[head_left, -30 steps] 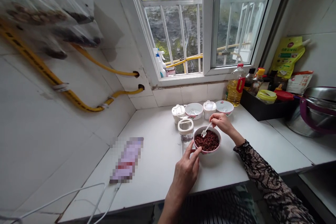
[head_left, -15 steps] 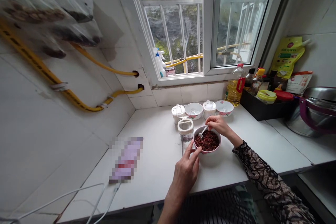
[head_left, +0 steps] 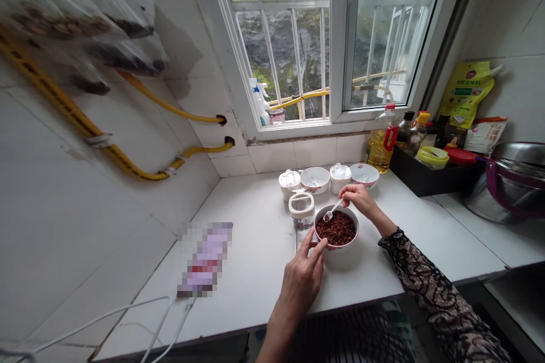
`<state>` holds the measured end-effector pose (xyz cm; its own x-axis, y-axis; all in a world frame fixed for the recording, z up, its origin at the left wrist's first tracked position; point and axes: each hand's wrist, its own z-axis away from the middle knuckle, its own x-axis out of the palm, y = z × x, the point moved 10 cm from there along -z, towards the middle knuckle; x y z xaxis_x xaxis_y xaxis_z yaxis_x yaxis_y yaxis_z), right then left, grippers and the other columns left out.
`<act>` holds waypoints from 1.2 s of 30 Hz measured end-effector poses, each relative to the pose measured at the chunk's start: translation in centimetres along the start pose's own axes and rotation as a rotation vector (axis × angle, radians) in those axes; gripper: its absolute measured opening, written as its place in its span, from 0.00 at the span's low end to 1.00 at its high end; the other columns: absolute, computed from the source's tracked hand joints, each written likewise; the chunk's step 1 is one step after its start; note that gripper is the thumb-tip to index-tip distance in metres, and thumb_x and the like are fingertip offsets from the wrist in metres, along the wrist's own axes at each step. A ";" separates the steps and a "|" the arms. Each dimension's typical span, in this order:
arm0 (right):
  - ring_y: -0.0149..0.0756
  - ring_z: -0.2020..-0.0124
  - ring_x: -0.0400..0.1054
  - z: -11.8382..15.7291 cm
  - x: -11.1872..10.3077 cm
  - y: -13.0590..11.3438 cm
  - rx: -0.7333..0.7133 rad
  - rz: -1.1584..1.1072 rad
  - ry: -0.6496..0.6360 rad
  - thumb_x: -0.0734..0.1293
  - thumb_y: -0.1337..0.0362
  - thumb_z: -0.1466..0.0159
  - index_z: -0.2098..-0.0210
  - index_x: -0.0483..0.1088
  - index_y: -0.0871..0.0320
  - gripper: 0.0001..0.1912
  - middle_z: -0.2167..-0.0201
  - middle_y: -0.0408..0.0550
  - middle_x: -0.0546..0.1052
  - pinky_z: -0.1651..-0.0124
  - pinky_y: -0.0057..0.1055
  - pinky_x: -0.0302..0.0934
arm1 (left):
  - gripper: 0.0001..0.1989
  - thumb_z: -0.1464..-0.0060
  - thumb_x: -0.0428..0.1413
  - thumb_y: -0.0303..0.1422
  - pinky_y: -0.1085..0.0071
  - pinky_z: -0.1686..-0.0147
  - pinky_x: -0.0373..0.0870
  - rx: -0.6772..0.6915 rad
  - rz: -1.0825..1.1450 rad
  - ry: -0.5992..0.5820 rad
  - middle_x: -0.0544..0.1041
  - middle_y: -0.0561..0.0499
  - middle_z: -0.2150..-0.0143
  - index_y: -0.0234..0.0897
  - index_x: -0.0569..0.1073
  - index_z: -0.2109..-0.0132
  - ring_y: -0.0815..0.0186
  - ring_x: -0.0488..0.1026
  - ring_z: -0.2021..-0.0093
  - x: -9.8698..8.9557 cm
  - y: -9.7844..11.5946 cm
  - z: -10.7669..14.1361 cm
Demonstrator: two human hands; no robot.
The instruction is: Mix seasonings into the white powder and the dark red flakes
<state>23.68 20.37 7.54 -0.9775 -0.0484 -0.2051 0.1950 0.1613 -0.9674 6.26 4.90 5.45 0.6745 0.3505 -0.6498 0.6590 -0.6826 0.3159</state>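
Observation:
A bowl (head_left: 356, 233) with a pink rim stands on the counter, filled with dark red grains that look like Sichuan peppercorns (head_left: 340, 230). My left hand (head_left: 303, 272) grips the bowl's near left side between thumb and fingers. In my right hand (head_left: 356, 198), a small white spoon (head_left: 328, 215) is pinched by its handle. Some dark red bits show in the spoon's head, over the left part of the bowl. Beside the bowl on the left is a clear jar with a white-rimmed lid (head_left: 301, 202); what it holds is hard to make out.
Behind are two white lidded jars (head_left: 289, 182) (head_left: 340, 177) and two shallow bowls (head_left: 315, 180) (head_left: 365, 174). An oil bottle (head_left: 380, 144), a black condiment box (head_left: 419, 173) and a steel pot (head_left: 489, 198) stand to the right. A blurred purple object (head_left: 206, 261) with a cable lies left.
My right hand has shifted slightly right and up. The spoon's head has risen from the grains and now shows bits in it. My left hand stays on the bowl.

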 end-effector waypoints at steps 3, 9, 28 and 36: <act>0.31 0.83 0.64 0.1 0.0 -0.2 -0.039 0.110 0.021 0.61 0.68 0.54 0.81 0.72 0.58 0.08 0.88 0.40 0.70 0.75 0.26 0.58 | 0.22 0.40 0.48 0.22 0.69 0.58 0.79 -0.003 -0.004 -0.001 0.66 0.39 0.35 0.42 0.66 0.40 0.61 0.77 0.50 0.1 -0.1 0.1; 0.30 0.83 0.64 -0.1 -0.2 -0.1 -0.050 0.100 0.025 0.61 0.67 0.54 0.81 0.72 0.58 0.07 0.88 0.40 0.70 0.76 0.26 0.58 | 0.23 0.40 0.48 0.22 0.69 0.58 0.79 -0.008 -0.011 -0.005 0.65 0.40 0.35 0.43 0.66 0.39 0.61 0.77 0.50 0.1 -0.2 0.1; 0.37 0.71 0.73 0.6 1.5 -2.9 -0.181 -0.101 0.054 0.67 0.56 0.44 0.68 0.73 0.58 0.11 0.76 0.46 0.79 0.60 0.35 0.66 | 0.22 0.39 0.47 0.22 0.67 0.55 0.78 0.012 -0.019 0.019 0.65 0.36 0.35 0.40 0.66 0.40 0.57 0.73 0.43 0.0 0.2 -0.1; 0.39 0.67 0.72 4.6 4.4 -8.8 -0.752 0.417 0.081 0.62 0.66 0.34 0.66 0.74 0.55 0.09 0.71 0.47 0.81 0.50 0.42 0.60 | 0.21 0.38 0.47 0.22 0.67 0.56 0.79 0.012 -0.027 0.024 0.65 0.35 0.35 0.39 0.66 0.40 0.58 0.75 0.45 0.0 0.2 -0.1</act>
<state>18.06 14.25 14.52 -0.8463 0.2259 -0.4825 0.4623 0.7615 -0.4544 6.38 4.80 5.57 0.6642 0.3839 -0.6415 0.6733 -0.6800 0.2902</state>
